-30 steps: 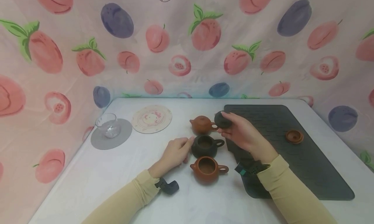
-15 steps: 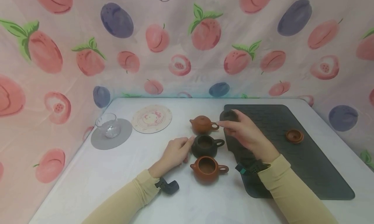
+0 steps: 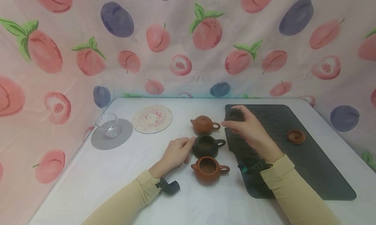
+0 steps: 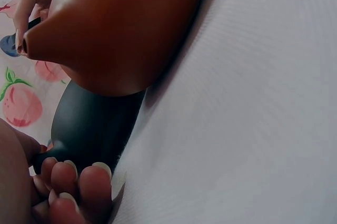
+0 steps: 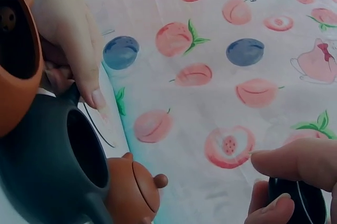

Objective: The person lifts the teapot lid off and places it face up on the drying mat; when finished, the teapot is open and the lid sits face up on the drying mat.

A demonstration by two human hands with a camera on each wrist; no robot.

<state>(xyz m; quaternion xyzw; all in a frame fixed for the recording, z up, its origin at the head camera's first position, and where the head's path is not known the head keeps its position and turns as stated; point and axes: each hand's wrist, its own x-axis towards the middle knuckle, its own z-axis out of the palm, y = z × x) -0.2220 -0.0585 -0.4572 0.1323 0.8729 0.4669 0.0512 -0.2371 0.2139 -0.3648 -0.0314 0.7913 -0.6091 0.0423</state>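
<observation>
Right hand [image 3: 252, 130] over far left part of dark mat [image 3: 311, 176]; grip clamped on black lid [image 3: 235, 115]. Left hand [image 3: 175, 152]: grip pinched on spout of black teapot [image 3: 201, 152], which stands open on worktop [image 3: 102, 176]. Lidded brown teapot [image 3: 202, 125] just far of it, open brown teapot [image 3: 205, 177] just near. Brown lid [image 3: 296, 137] on mat, to right.

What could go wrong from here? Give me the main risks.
The black lid might slip from the right hand and chip, since only its fingers and thumb hold it. The left hand grips the black teapot by its spout, so a tug could knock it against the front brown teapot close beside it.
</observation>
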